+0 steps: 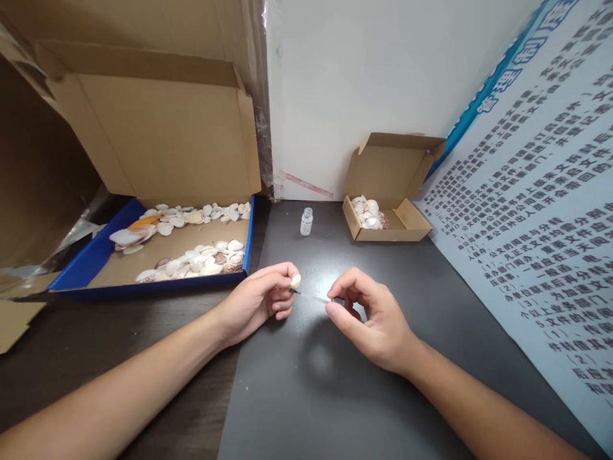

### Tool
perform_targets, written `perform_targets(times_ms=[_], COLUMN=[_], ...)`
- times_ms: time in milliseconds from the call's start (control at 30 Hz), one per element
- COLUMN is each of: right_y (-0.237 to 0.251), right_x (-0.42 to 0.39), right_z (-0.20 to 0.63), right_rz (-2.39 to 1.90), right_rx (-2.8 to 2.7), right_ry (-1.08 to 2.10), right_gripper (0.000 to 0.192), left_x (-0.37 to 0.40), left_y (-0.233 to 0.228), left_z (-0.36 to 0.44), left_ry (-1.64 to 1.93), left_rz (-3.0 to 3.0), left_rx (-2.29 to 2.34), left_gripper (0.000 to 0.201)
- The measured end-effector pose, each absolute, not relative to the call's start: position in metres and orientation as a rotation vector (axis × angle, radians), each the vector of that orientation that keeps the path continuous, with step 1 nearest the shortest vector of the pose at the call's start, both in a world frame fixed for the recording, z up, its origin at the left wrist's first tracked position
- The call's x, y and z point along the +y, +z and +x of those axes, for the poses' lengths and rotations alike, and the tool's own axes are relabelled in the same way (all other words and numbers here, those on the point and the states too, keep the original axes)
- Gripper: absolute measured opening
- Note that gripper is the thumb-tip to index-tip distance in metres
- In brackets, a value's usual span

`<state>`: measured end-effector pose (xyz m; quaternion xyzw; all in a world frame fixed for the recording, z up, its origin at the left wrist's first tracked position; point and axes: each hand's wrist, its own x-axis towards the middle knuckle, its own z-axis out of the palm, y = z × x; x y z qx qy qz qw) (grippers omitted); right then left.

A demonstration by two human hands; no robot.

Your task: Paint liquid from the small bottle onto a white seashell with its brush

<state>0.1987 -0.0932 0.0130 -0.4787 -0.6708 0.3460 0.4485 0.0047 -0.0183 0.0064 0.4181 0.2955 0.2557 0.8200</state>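
Observation:
Between the thumb and index finger of my left hand (pixel 268 294) is a small whitish seashell (pixel 295 281), held above the dark mat. My right hand (pixel 368 316) pinches a thin brush (pixel 313 298) with a clear stem; its dark tip points left and lies just under the shell. Whether the tip touches the shell, I cannot tell. The end of the brush inside my right fingers is mostly hidden. Beyond both hands stands a small clear glass bottle (pixel 306 222), upright and uncapped, with a pale label.
At left, an open blue-sided cardboard box (pixel 153 294) holds two groups of shells (pixel 191 262). A smaller open carton (pixel 393 234) at back right contains more white shells (pixel 366 214). A printed sheet (pixel 536 223) borders the dark mat (pixel 278 396) on the right; a white panel (pixel 383 70) rises behind.

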Motion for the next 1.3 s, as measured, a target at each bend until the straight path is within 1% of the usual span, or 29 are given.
perform_targets(times_ms=[133, 300, 500, 633, 800, 933, 1100, 1300], right_y=[0.0112, 0.0115, 0.0093, 0.009, 0.0097, 0.0111, 0.012, 0.0113], right_x=[-0.0923, -0.0934, -0.0928, -0.0914, -0.0906, -0.0928, -0.0939, -0.093], right_z=[0.2, 0.1994, 0.1992, 0.1998, 0.1998, 0.2002, 0.2008, 0.2005], right_rz=[-1.283, -1.167, -1.185, -1.146, -1.201, -1.122, -1.177, -1.17], right_rx=[-1.59, -1.603, -1.541, -1.535, -1.524, -1.536, -1.542, -1.565], right_ry=[0.795, 0.874, 0.884, 0.909, 0.856, 0.91, 0.904, 0.946], right_gripper=[0.012, 0.013, 0.019, 0.019, 0.02, 0.018, 0.02, 0.018], left_x=[-0.0184, -0.0199, -0.0198, -0.0199, -0.02, -0.0208, -0.0217, -0.0206], left_y=[0.0052, 0.0063, 0.0066, 0.0059, 0.0054, 0.0059, 0.0079, 0.0073], left_z=[0.0039, 0.0043, 0.0055, 0.0053, 0.0053, 0.0057, 0.0065, 0.0062], left_ry=[0.544, 0.544, 0.551, 0.54, 0.531, 0.543, 0.542, 0.535], left_rz=[0.892, 0.888, 0.89, 0.896, 0.933, 0.93, 0.937, 0.926], left_rx=[0.611, 0.62, 0.622, 0.623, 0.639, 0.631, 0.62, 0.631], left_gripper=[0.013, 0.01, 0.01, 0.008, 0.011, 0.01, 0.012, 0.009])
